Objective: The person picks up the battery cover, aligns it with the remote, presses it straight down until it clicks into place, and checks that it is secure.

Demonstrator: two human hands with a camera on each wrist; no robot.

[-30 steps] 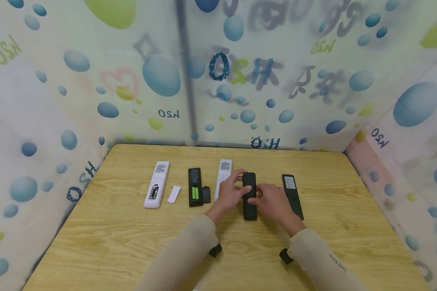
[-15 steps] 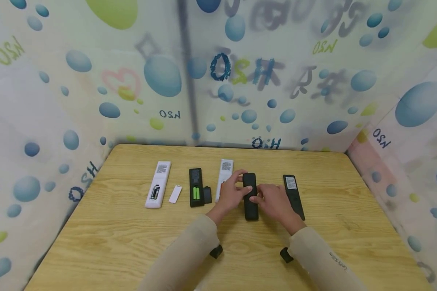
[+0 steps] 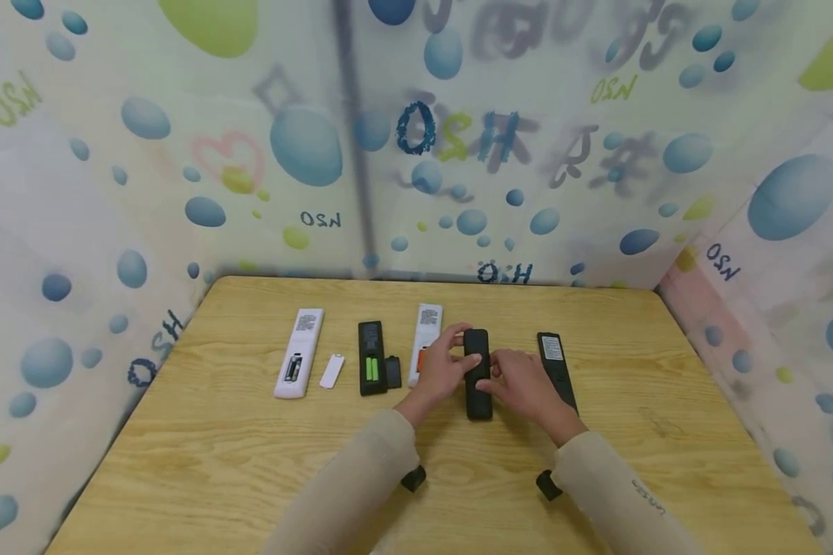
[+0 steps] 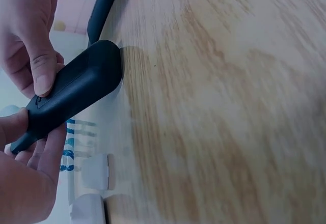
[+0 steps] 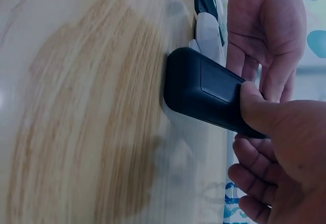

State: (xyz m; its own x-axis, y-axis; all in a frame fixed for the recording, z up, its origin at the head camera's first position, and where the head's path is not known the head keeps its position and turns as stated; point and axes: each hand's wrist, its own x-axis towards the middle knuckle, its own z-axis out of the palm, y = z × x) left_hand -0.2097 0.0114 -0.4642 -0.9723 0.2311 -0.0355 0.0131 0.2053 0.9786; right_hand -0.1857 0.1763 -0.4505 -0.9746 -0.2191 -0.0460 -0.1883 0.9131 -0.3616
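Note:
A black remote control [image 3: 478, 402] lies back side up between my two hands, tilted, with its near end down at the table. From the left, my left hand [image 3: 439, 376] grips its upper part, thumb on the back and fingers along the far side. My right hand [image 3: 525, 383] holds it from the right. Its thumb [image 5: 253, 103] presses at the edge of the battery cover [image 5: 220, 81], which sits in the back of the remote. Both thumbs also show on the remote [image 4: 76, 89] in the left wrist view.
To the left lie a white remote [image 3: 308, 331] with its battery bay open, its white cover [image 3: 332, 371], and a black remote [image 3: 371, 339] with green batteries beside its cover [image 3: 392, 371]. Another white remote [image 3: 428, 324] is partly behind my left hand. A dark remote [image 3: 557, 370] lies right.
Both hands stay on the black remote with hardly any movement. The view shifts slightly; the other remotes keep their places.

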